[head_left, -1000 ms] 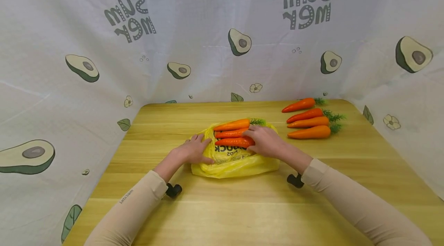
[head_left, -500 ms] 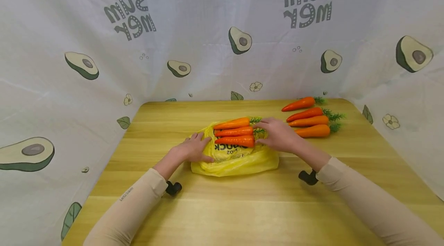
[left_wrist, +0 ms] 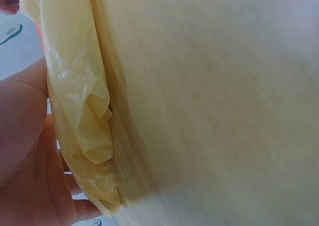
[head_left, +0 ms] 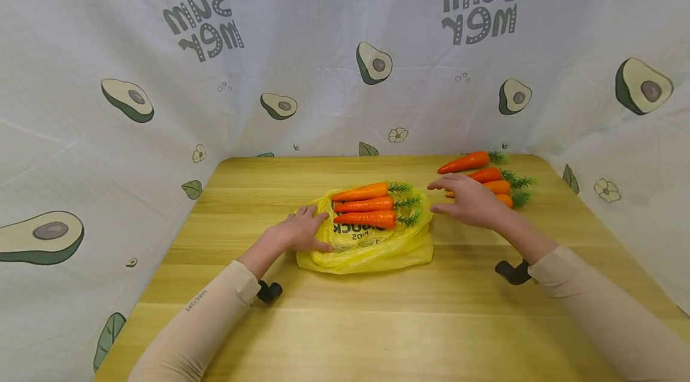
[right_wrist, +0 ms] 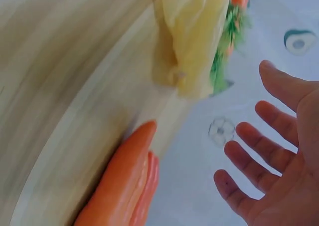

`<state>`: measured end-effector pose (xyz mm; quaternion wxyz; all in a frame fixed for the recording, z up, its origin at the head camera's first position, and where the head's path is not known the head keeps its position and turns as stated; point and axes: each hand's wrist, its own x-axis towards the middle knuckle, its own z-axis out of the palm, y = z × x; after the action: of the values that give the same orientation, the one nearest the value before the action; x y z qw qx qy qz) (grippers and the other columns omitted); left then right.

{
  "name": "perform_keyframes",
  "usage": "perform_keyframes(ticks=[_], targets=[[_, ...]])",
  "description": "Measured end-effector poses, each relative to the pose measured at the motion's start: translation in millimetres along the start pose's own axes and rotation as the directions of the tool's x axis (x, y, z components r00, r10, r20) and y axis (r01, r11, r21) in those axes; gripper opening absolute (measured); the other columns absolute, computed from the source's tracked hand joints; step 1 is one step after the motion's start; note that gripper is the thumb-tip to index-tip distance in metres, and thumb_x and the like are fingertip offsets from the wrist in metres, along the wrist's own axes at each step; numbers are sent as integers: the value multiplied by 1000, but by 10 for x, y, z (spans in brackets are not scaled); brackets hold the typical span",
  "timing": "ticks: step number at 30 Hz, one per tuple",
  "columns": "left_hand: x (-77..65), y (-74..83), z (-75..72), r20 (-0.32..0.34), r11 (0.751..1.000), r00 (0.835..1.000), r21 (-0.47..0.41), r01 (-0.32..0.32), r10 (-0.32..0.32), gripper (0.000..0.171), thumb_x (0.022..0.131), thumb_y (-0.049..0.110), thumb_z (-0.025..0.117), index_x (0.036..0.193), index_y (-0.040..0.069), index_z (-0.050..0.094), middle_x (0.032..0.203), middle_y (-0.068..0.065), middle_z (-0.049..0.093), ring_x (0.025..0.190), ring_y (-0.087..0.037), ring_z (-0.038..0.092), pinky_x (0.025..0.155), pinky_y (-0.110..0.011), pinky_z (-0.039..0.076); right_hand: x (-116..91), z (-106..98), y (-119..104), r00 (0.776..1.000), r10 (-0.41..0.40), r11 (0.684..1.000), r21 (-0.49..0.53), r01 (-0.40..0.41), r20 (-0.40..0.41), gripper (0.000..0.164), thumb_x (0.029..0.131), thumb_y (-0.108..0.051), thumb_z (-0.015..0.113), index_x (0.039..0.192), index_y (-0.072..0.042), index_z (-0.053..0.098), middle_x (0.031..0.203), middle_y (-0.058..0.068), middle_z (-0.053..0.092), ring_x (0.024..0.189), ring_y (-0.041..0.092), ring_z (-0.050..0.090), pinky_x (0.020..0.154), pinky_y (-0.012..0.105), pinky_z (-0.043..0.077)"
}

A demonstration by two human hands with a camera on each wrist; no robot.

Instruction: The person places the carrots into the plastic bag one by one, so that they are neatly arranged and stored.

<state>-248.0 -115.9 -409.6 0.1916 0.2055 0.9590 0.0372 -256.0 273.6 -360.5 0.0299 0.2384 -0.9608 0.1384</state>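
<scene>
A yellow plastic bag (head_left: 372, 259) with dark lettering lies on the table in the head view. Three orange carrots (head_left: 365, 219) with green tops rest side by side on it, tips to the left. My left hand (head_left: 298, 231) rests on the bag's left side, fingers spread; the left wrist view shows the palm against the crumpled plastic (left_wrist: 79, 96). To the bag's right, my right hand (head_left: 471, 199) hovers with fingers apart and nothing in them. It partly covers a group of carrots (head_left: 496, 186), whose tips show below the hand in the right wrist view.
One more carrot (head_left: 465, 162) lies at the back right of the wooden table (head_left: 356, 322), behind the group. A white curtain (head_left: 318, 41) with avocado prints hangs close behind the table and along its sides.
My right hand has let go of the carrots on the bag and moved right, over the carrot group. The green tops on the bag now show fully. My left hand has stayed in place.
</scene>
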Motion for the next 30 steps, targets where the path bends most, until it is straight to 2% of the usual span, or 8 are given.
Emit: perform_keyframes(ticks=[5,11,14,22,26,30], targets=[[9,-6,14,-6,1000,1000,0,0,0,91,90,64,63,160,17,29,167,-20,16,154,-41,16,120,-60,23,-84,-107,177,1000,11,999,30,-11,-8,47,90,-32,77,128,-7,67,134,21,61,123,43,56,97,60,48],[23,-19,30,-9,1000,1000,1,2,-2,92,90,65,64,160,17,29,167,-19,17,154,-40,16,120,-60,23,-168,-184,364,1000,11,998,62,-11,-4,44,90,-44,75,125,-17,70,131,14,66,124,40,56,98,60,45],[29,-22,34,-10,1000,1000,-6,-1,0,92,89,65,64,160,17,29,167,-19,17,154,-41,16,120,-60,23,-200,-207,436,999,34,998,53,-34,-1,48,90,-44,75,128,-17,69,132,16,66,122,40,57,97,61,46],[27,-25,37,-8,1000,1000,-8,2,-2,92,89,66,63,160,17,29,166,-20,17,154,-41,16,120,-60,23,-271,-235,577,995,94,994,59,-96,30,59,90,-40,76,133,-1,62,133,26,60,121,48,55,96,63,45],[28,-26,34,-10,1000,1000,-6,2,-2,92,89,65,63,160,17,29,166,-20,17,154,-41,16,120,-60,23,-308,-229,649,990,131,989,61,-134,55,64,89,-41,76,134,3,60,134,29,58,121,52,53,95,65,44],[30,-20,30,-10,1000,1000,-3,-3,3,92,90,65,63,160,17,29,166,-20,17,154,-41,16,120,-61,22,-342,-204,746,989,133,990,36,-135,58,66,90,-39,77,136,5,58,134,32,58,121,55,52,96,67,43]])
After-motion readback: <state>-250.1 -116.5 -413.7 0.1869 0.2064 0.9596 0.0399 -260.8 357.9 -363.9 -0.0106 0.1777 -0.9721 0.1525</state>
